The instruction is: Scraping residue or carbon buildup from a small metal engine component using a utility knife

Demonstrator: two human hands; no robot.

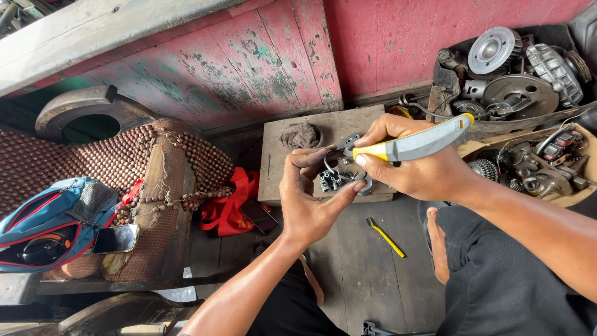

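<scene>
Two hands: both meet at frame centre, above a small wooden worktop (pixel 292 168).
Right hand (pixel 413 171): I see its fingers clenched round yellow-and-grey pliers (pixel 415 142), handles pointing to the upper right, nose aimed left into the part.
Left hand (pixel 309 198): palm up, thumb and fingers grasping a small metal part with a wire ring (pixel 341 169).
Part's place: held just over the worktop, beside a crumpled rag (pixel 301 135).
Doing it well: I judge the left hand should keep the part steady while the pliers squeeze gently, so the ring doesn't spring away.
Pose: forearms rise from the lower edge and right side, wrists bent inward.
Nearby: yellow-handled tool (pixel 386 237) on the floor.
</scene>
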